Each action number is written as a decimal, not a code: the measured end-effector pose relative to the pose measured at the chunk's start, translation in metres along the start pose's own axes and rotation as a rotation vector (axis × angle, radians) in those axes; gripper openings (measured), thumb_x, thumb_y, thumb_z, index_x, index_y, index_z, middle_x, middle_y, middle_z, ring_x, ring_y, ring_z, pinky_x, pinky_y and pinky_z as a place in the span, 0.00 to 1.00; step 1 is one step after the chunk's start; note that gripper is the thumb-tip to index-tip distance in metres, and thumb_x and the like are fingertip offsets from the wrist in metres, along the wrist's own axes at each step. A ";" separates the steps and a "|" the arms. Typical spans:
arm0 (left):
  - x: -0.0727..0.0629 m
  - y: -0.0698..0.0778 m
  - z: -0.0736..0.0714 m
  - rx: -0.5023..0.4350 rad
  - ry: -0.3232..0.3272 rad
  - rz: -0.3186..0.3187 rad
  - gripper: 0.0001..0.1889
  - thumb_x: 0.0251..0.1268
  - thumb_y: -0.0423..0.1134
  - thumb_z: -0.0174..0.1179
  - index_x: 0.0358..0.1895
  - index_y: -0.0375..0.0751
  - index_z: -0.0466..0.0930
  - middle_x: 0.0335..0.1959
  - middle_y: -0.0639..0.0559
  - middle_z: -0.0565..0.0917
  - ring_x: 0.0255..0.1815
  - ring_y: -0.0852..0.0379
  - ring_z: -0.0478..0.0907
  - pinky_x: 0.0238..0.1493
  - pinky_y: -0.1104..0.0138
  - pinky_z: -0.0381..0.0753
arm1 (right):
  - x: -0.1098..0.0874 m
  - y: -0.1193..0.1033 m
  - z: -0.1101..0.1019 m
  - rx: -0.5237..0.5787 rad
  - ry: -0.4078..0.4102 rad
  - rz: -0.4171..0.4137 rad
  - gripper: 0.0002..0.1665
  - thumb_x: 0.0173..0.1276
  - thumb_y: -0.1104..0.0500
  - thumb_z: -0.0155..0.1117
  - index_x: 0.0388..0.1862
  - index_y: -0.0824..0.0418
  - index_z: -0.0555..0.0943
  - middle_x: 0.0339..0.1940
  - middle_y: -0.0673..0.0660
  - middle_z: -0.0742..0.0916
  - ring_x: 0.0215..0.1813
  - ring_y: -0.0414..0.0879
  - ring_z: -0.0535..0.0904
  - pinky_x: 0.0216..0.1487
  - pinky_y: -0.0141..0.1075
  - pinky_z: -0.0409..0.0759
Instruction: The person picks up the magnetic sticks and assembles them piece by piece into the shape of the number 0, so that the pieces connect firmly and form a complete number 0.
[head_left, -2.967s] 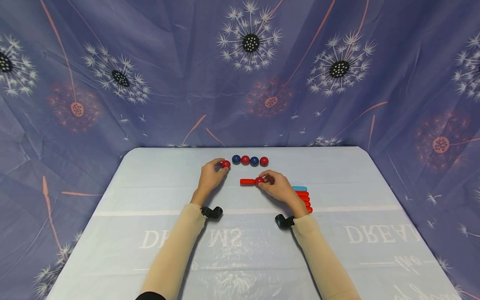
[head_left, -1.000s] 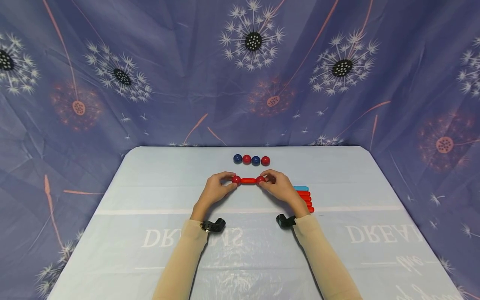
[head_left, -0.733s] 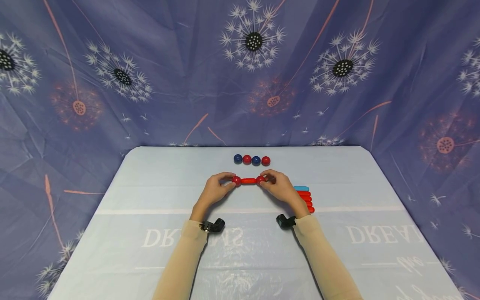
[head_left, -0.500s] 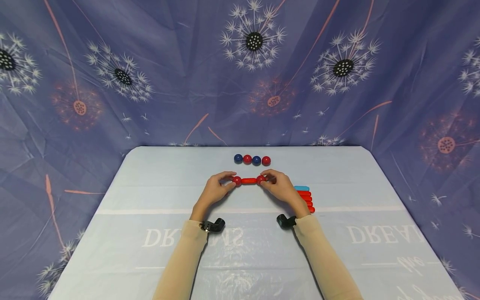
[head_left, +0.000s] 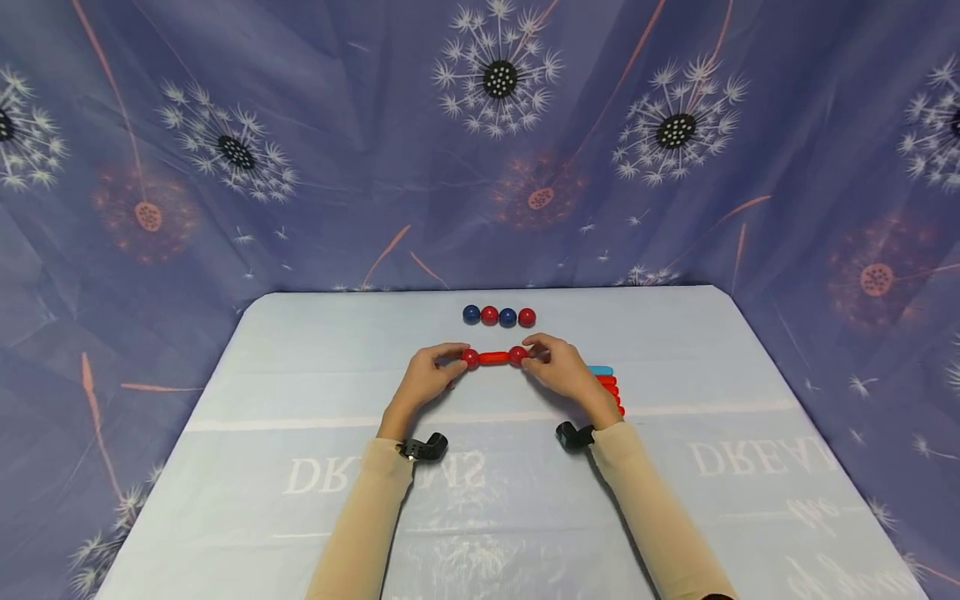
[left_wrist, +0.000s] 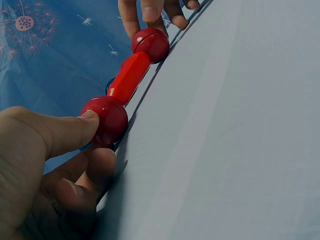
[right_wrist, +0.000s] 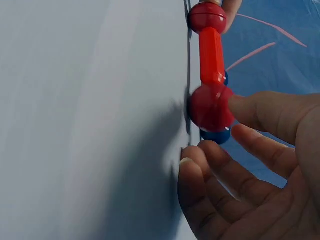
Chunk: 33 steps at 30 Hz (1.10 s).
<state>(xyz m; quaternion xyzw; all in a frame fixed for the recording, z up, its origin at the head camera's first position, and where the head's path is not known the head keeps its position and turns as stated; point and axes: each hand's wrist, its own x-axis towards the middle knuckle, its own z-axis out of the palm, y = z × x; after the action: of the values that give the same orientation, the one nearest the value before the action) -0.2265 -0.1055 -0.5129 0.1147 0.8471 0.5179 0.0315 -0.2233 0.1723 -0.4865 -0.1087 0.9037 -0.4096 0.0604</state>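
Glossy red balls (left_wrist: pixel 112 120) cap a red rod (left_wrist: pixel 129 77) — left hand (head_left: pixel 426 377) pinching one, right hand (head_left: pixel 561 371) parted, thumb touching the other

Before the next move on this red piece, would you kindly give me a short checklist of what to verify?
1. Red rod meets a ball at each end: ok; no gap shows at the left red ball or right red ball.
2. Left hand has hold: ok; it pinches the left red ball.
3. Right hand has hold: cannot tell; its thumb is at the right red ball, but a firm grip isn't clear.
4. Spare balls in order: ok; blue and red alternate.
5. Spare rods fully visible: not ok; the right arm partly covers them.
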 end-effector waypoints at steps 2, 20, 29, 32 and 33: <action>0.001 0.000 -0.001 -0.002 -0.001 0.000 0.17 0.71 0.38 0.66 0.61 0.47 0.85 0.55 0.46 0.88 0.18 0.60 0.78 0.29 0.69 0.75 | -0.002 -0.001 -0.006 0.001 -0.023 -0.009 0.24 0.73 0.56 0.67 0.66 0.61 0.79 0.54 0.62 0.87 0.55 0.60 0.85 0.49 0.47 0.86; 0.001 -0.005 0.001 -0.022 0.011 0.000 0.17 0.71 0.37 0.66 0.61 0.46 0.85 0.55 0.44 0.88 0.17 0.60 0.78 0.22 0.70 0.73 | -0.033 0.027 -0.085 -0.178 -0.106 -0.053 0.25 0.74 0.55 0.67 0.66 0.63 0.79 0.62 0.66 0.83 0.61 0.62 0.79 0.60 0.58 0.79; 0.000 -0.003 0.000 -0.019 0.007 -0.024 0.17 0.72 0.38 0.65 0.62 0.47 0.85 0.56 0.45 0.87 0.18 0.61 0.78 0.24 0.70 0.74 | -0.045 0.051 -0.103 -0.203 -0.085 0.013 0.26 0.74 0.52 0.66 0.65 0.63 0.79 0.61 0.68 0.83 0.61 0.65 0.78 0.58 0.58 0.79; -0.001 -0.002 0.000 -0.015 0.009 -0.032 0.17 0.72 0.38 0.65 0.62 0.47 0.84 0.56 0.46 0.87 0.18 0.61 0.78 0.26 0.69 0.75 | -0.047 0.057 -0.105 -0.206 -0.071 0.027 0.27 0.74 0.51 0.67 0.65 0.64 0.79 0.61 0.69 0.83 0.60 0.65 0.78 0.59 0.58 0.79; -0.001 -0.001 0.000 -0.014 0.011 -0.033 0.17 0.72 0.38 0.65 0.62 0.47 0.84 0.56 0.46 0.88 0.18 0.61 0.78 0.26 0.69 0.75 | -0.047 0.060 -0.105 -0.207 -0.067 0.030 0.27 0.73 0.51 0.67 0.65 0.64 0.79 0.60 0.69 0.83 0.60 0.65 0.78 0.59 0.59 0.79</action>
<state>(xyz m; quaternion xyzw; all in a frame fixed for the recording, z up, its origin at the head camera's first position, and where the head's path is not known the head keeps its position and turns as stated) -0.2262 -0.1060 -0.5141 0.0976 0.8454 0.5239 0.0363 -0.2078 0.2988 -0.4617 -0.1146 0.9402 -0.3093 0.0854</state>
